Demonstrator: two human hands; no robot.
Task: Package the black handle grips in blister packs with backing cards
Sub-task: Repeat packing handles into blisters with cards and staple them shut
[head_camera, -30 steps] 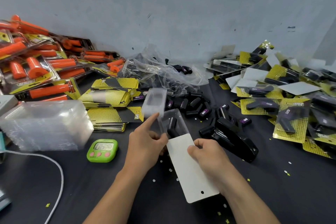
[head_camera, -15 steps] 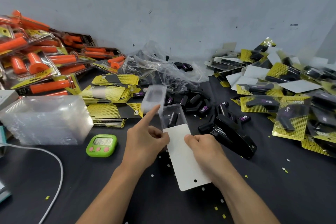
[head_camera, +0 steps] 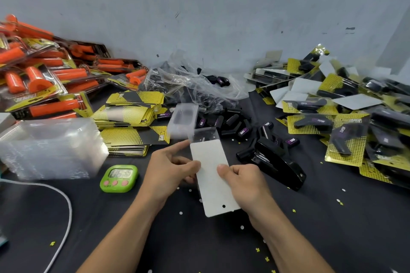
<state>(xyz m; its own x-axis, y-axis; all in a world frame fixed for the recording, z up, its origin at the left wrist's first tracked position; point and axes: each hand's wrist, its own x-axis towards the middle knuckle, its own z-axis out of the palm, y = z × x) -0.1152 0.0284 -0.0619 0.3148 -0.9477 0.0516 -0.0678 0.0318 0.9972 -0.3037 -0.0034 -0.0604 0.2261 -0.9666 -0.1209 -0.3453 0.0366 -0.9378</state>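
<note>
A backing card (head_camera: 211, 175), white side up, lies partway inside a clear blister pack (head_camera: 205, 135) at the table's middle. Only the blister's far end shows beyond the card. My left hand (head_camera: 168, 170) pinches the card's left edge, index finger stretched along the blister. My right hand (head_camera: 241, 180) holds the card's right edge with the thumb on top. Loose black handle grips (head_camera: 233, 123) lie just behind. A second empty blister (head_camera: 183, 121) sits tilted to the left of the held one.
A black stapler (head_camera: 277, 162) lies right of my hands. Finished yellow-card packs (head_camera: 346, 146) pile at right, yellow cards (head_camera: 133, 115) and stacked clear blisters (head_camera: 51, 148) at left, orange grip packs (head_camera: 44, 82) far left. A green timer (head_camera: 118, 178) and white cable (head_camera: 64, 208) lie near left.
The white card has slid further into the blister, covering the black grip that showed before. Both hands moved forward along it.
</note>
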